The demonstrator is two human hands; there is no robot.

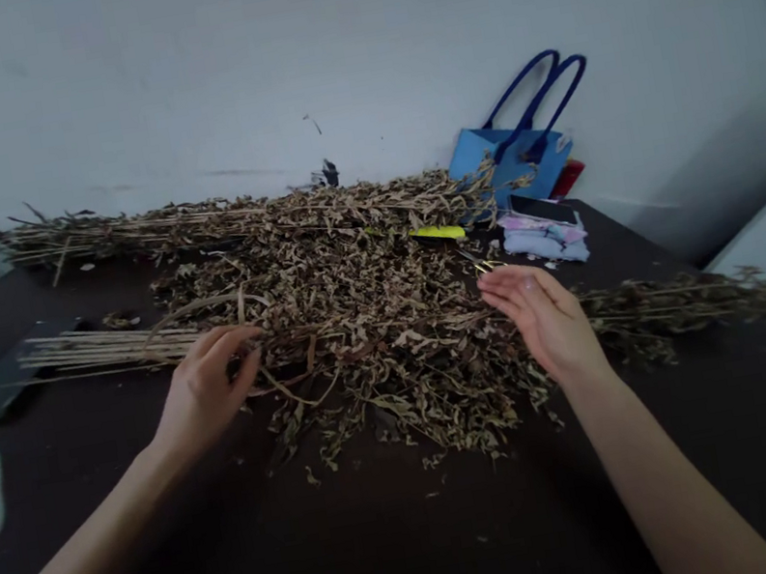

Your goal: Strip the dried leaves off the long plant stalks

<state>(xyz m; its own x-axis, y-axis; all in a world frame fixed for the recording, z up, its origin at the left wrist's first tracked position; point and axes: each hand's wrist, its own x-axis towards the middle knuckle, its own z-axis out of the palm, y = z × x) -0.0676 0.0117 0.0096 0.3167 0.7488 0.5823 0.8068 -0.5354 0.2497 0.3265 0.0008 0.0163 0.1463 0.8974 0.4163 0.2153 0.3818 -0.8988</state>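
Dried leafy stalks [423,349] lie in a bundle across the dark table, bare stem ends [92,347] at the left and a leafy tip [686,303] at the right. My left hand [208,380] is curled at the bundle's left part, thumb and fingers closed on a pale dried strip [209,303] that loops around the stems; the exact grip is partly hidden. Over the right part of the bundle, my right hand [545,314] has its fingers stretched out, with nothing visible in it. Scissors [480,261] with gold handles lie just beyond its fingertips.
Another long bundle of dried stalks [210,220] lies along the wall. Behind the scissors are a bright yellow object [438,233], a phone [542,209] on a soft pastel pack [545,238], and a blue bag [512,157]. A dark flat panel [9,379] rests at left.
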